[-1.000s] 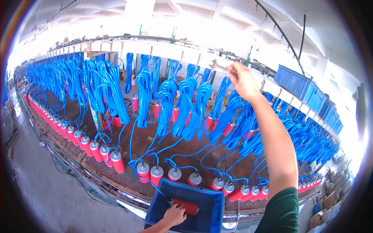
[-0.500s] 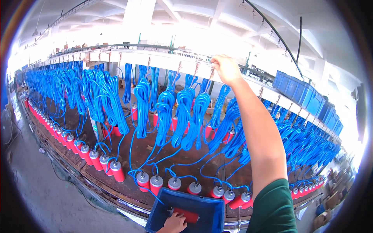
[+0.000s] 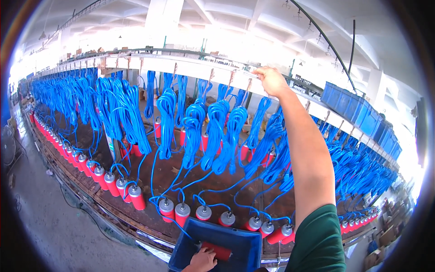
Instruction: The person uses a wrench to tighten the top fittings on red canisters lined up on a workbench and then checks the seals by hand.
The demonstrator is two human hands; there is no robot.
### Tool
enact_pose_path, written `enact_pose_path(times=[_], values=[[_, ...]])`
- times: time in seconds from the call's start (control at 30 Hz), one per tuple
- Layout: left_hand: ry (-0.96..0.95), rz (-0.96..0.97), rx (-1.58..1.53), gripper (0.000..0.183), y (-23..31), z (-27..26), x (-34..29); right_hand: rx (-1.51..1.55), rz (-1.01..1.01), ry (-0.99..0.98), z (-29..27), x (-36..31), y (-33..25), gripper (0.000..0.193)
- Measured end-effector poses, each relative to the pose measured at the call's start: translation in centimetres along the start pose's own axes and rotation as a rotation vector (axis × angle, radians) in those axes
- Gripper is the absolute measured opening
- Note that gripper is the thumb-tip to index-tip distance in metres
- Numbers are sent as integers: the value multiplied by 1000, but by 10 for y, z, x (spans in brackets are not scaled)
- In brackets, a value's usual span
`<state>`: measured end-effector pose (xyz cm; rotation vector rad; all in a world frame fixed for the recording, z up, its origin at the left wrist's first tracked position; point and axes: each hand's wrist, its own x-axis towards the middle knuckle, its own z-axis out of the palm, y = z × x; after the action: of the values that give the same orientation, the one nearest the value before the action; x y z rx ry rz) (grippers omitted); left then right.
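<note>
Low in front of me, my left hand (image 3: 202, 259) has its fingers curled over a red cylinder (image 3: 220, 252) with a grey end cap. This cylinder lies on its side in a blue plastic bin (image 3: 254, 248), and a blue cable runs over the bin's rim toward it. My right arm reaches up to a white rail (image 3: 181, 64). There my right hand (image 3: 273, 81) is closed at the rail's top edge, its fingertips pressed together; anything in them is too small to make out. Below it hang coiled blue cable bundles (image 3: 236, 136), tied to the rail by brownish strings.
Red cylinders with grey caps (image 3: 136, 198) stand in a row along the front edge of the brown bench (image 3: 170, 174), joined to the hanging cables. More cylinders stand behind the bundles. Blue crates (image 3: 346, 106) sit on top at the right. Grey floor (image 3: 41, 213) lies at left.
My right hand has shifted slightly right along the rail. My left hand stays on the red cylinder in the bin. The view has moved a little.
</note>
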<state>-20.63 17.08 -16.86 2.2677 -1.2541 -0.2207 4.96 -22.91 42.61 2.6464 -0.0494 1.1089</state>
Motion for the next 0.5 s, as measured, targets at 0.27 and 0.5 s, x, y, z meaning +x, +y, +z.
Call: enact_pose_path(times=[0.27,0.5], values=[[-4,-20,-4,31,2,-5,-11,-47,-16,-21,-21,-21,-6,28],[-153,19,80,39,1,1,5,-65,48,344,-29,-65,30,26]])
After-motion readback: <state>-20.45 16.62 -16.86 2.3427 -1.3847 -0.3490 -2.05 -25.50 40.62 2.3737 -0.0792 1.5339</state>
